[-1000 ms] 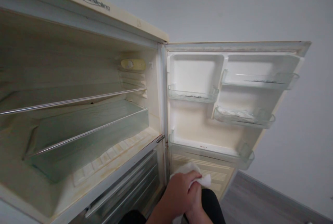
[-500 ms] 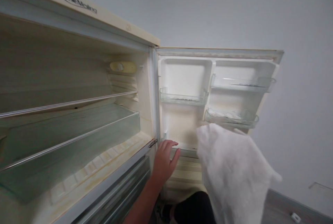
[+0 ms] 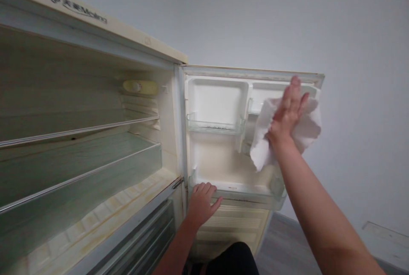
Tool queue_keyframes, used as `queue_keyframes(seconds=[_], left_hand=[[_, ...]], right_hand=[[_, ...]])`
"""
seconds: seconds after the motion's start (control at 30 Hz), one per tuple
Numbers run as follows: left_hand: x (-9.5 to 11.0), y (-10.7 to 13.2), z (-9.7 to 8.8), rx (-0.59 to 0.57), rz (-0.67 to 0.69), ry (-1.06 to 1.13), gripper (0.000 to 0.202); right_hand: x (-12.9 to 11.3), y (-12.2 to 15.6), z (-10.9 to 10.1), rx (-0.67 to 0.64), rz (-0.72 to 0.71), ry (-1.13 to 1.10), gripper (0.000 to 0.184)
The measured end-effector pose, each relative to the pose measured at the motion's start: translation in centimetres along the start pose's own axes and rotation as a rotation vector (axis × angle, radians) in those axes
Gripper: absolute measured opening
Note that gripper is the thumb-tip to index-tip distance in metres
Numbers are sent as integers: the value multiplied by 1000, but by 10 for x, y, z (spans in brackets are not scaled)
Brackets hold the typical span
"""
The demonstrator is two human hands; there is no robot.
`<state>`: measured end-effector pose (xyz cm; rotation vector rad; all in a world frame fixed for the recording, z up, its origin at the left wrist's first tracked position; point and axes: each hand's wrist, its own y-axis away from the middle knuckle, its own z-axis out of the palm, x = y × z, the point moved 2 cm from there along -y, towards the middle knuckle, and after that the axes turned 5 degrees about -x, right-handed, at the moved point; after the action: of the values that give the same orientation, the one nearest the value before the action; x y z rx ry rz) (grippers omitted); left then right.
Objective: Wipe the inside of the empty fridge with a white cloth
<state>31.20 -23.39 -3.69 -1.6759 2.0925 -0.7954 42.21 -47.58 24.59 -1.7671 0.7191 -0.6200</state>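
Observation:
My right hand [image 3: 287, 113] is raised in front of the upper right of the opened fridge door [image 3: 214, 160]. It holds a white cloth [image 3: 308, 128], spread out under the palm, with the fingers stretched upward over it. The cloth hides most of the two small door racks behind it; whether it touches them I cannot tell. Low on the door, my left hand [image 3: 203, 202] lies by the left end of the clear bottom door rack [image 3: 246, 194]. Its fingers are apart and bent a little, and it holds nothing.
At left stands the open fridge compartment [image 3: 168, 138] with a glass shelf [image 3: 83, 129] and a clear drawer [image 3: 105, 177], its floor stained yellow. A clear rack [image 3: 214, 126] hangs at the door's upper left. My dark-clothed knee [image 3: 238, 260] is below; a pale wall [image 3: 361, 74] rises behind.
The white cloth has gone up and away from me to the upper door racks, and my right hand now shows on it. My left hand stays near the bottom rack. The view has shifted slightly.

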Motion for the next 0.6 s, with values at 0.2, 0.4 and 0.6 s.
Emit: queue_keyframes(seconds=[0.2,0.4,0.6], left_hand=[[2,-2,2,36,21,42,9],[3,-2,3,61,20,56,10],[3,0,5,41,-11,61,13]], right_hand=[[4,-4,8,121,-22,12,47],[-2,-27,-17,238,-89,-67,64],[-4,-42,-22,158,-23,83,28]])
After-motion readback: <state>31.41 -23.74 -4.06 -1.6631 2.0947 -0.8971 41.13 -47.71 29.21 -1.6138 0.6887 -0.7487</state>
